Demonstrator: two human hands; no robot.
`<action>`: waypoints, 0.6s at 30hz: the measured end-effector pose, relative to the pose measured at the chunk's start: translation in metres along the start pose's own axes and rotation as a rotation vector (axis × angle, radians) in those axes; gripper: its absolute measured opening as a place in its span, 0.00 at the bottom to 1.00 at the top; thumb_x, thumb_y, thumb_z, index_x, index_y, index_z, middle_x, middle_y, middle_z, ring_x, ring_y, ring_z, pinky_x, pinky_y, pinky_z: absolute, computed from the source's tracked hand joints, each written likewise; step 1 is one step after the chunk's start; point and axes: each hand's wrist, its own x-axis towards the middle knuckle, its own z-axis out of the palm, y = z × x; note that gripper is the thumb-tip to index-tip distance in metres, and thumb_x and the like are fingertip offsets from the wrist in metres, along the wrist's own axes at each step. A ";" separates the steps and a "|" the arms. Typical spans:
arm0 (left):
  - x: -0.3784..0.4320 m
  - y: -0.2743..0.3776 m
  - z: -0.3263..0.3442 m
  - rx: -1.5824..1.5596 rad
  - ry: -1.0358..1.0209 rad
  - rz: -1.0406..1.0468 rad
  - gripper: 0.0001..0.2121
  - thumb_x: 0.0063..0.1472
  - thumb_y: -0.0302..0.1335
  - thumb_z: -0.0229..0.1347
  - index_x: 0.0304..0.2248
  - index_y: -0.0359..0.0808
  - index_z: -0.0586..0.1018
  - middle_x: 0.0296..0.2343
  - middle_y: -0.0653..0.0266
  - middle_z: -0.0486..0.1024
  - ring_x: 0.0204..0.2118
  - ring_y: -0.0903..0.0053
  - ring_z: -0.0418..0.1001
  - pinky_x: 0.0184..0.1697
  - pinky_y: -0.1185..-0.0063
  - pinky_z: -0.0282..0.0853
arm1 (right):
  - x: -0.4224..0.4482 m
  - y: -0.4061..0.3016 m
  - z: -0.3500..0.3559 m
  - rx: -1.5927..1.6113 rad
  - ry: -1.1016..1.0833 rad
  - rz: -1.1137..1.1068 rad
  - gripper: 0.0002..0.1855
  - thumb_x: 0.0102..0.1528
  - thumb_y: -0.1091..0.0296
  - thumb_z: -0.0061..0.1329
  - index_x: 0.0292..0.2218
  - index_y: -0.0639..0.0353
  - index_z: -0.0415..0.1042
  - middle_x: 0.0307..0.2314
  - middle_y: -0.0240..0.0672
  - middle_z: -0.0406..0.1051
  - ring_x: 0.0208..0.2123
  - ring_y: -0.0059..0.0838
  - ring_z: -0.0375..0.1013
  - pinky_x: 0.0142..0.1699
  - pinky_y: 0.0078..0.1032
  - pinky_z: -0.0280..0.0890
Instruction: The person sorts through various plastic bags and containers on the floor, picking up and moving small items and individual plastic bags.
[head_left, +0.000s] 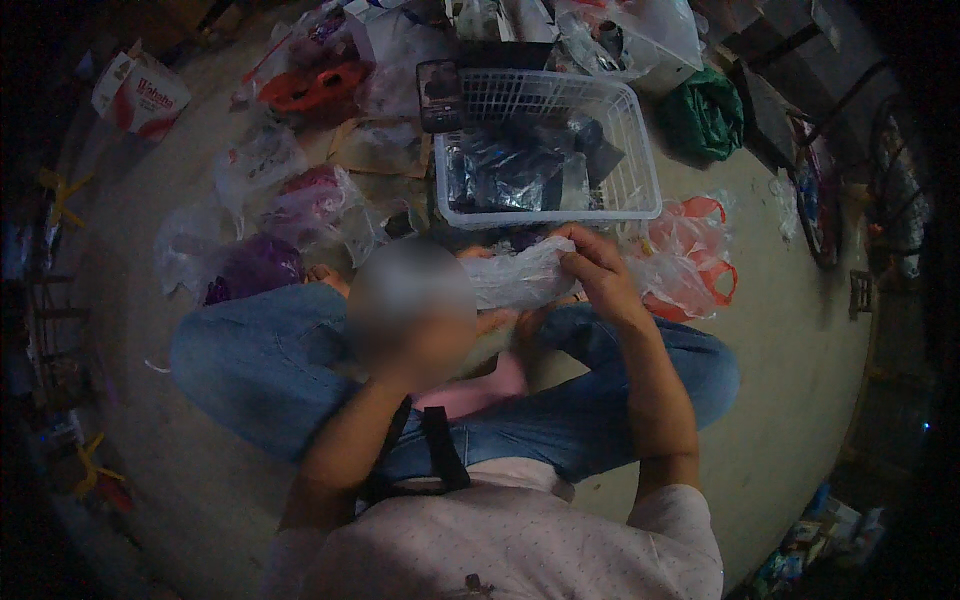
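Note:
A crumpled strip of whitish translucent plastic, perhaps a flattened bag (521, 277), is stretched out above my crossed legs. My right hand (600, 271) pinches its right end between thumb and fingers. The round blur over the strip's left end covers most of my left hand (439, 341), so its fingers and grip are hidden. Just beyond the strip stands a white plastic basket (547, 219). Dark plastic bags (510, 176) lie inside it. A phone (439, 96) with a lit screen leans at the basket's far left corner.
Left of the basket lie a purple bag (255, 266), a pink bag (311, 196) and clear bags (262, 154). Red-and-clear bags (690, 259) rest at right, below a green bag (703, 114). A carton (141, 96) stands far left. My jeans-clad knees flank the work.

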 end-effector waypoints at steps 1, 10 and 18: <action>0.001 -0.011 0.002 0.215 -0.053 0.019 0.23 0.50 0.35 0.61 0.43 0.31 0.72 0.39 0.57 0.72 0.37 0.74 0.72 0.43 0.77 0.65 | 0.000 -0.002 0.001 -0.030 -0.030 -0.007 0.12 0.53 0.72 0.41 0.40 0.63 0.67 0.31 0.27 0.68 0.35 0.20 0.66 0.41 0.18 0.60; 0.019 -0.016 0.006 0.448 0.138 0.074 0.23 0.60 0.46 0.48 0.24 0.31 0.78 0.15 0.63 0.72 0.19 0.77 0.68 0.25 0.74 0.63 | 0.007 -0.006 0.019 -0.840 0.600 -0.726 0.13 0.44 0.83 0.45 0.35 0.64 0.68 0.31 0.42 0.70 0.33 0.40 0.70 0.39 0.30 0.65; -0.001 -0.023 -0.003 0.227 0.239 -0.366 0.23 0.62 0.45 0.45 0.24 0.32 0.78 0.14 0.61 0.71 0.17 0.76 0.66 0.23 0.74 0.62 | -0.015 0.029 0.097 -0.591 -0.130 -0.227 0.15 0.46 0.80 0.43 0.39 0.66 0.66 0.34 0.48 0.68 0.37 0.44 0.69 0.41 0.33 0.65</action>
